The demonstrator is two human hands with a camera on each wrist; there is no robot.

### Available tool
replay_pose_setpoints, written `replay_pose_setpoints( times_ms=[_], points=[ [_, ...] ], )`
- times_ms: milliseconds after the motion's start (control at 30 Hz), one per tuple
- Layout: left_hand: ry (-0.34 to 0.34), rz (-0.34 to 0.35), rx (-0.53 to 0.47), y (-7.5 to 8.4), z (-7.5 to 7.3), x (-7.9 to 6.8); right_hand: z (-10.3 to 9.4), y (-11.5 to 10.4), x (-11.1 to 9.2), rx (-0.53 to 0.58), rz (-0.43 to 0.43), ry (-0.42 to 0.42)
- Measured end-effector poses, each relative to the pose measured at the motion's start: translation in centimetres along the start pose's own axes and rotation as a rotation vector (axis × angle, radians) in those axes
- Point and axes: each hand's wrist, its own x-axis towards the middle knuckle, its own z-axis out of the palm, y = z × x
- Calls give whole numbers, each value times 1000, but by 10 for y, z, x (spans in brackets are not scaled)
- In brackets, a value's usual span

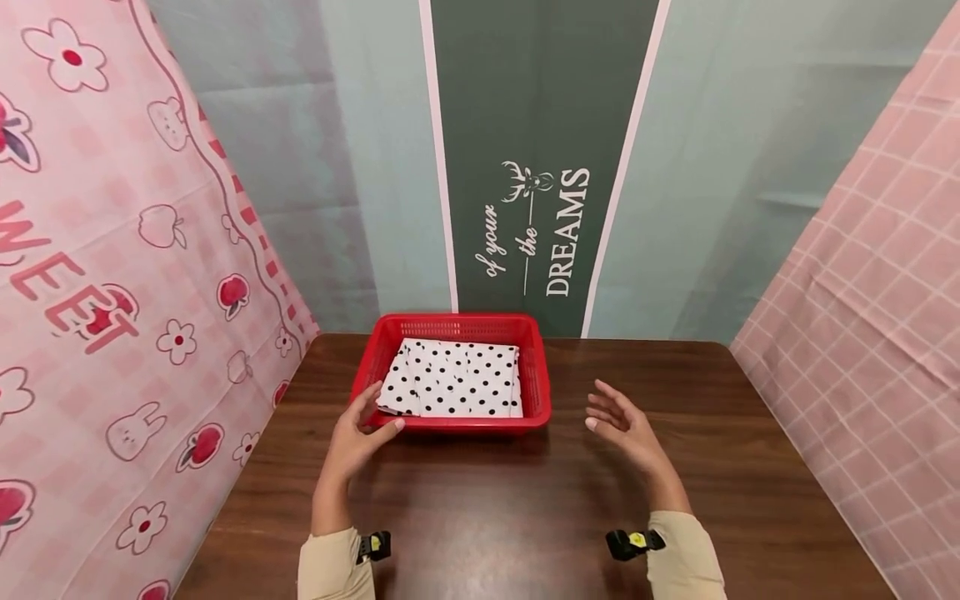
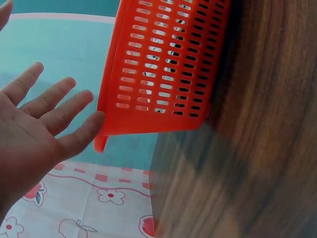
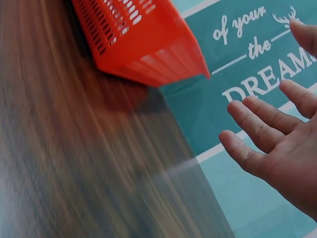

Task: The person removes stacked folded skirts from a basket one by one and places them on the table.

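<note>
Grained tabletop (image 1: 487, 508), slotted basket (image 1: 457, 425) (probably plastic)

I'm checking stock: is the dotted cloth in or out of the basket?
In: the dotted cloth lies inside the red basket, showing white through its slotted side.

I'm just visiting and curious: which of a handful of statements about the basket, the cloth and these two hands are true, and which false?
1. A spotted cloth lies inside the red basket. True.
2. The left hand is nearer the red basket than the right hand. True.
3. The right hand is gripping the spotted cloth. False: it holds nothing, apart from the red basket.
4. The red basket stands on a wooden table. True.
5. The spotted cloth has green dots. False: they are black on white.
</note>
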Motion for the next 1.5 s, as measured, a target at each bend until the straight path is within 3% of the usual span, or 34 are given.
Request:
replay_pose_setpoints(
  times_ms=[167,533,767,1000,1133,1267,1500],
  points=[
    [-18,-25,16,5,-2,10,11,-8,18,37,17,-21],
    [-29,-2,91,8,0,35,29,-16,51,46,123,-62],
    [-83,-20,169,10,0,56,35,-18,72,75,200,-111],
    [-149,-38,188,6,-1,72,50,-19,92,93,219,-196],
    [-168,-24,178,8,-1,80,61,-21,104,173,296,-203],
    [-204,-65,177,8,-1,88,70,-20,117,232,407,-202],
    [-307,-129,301,10,-5,109,87,-14,138,199,605,-179]
  ],
)
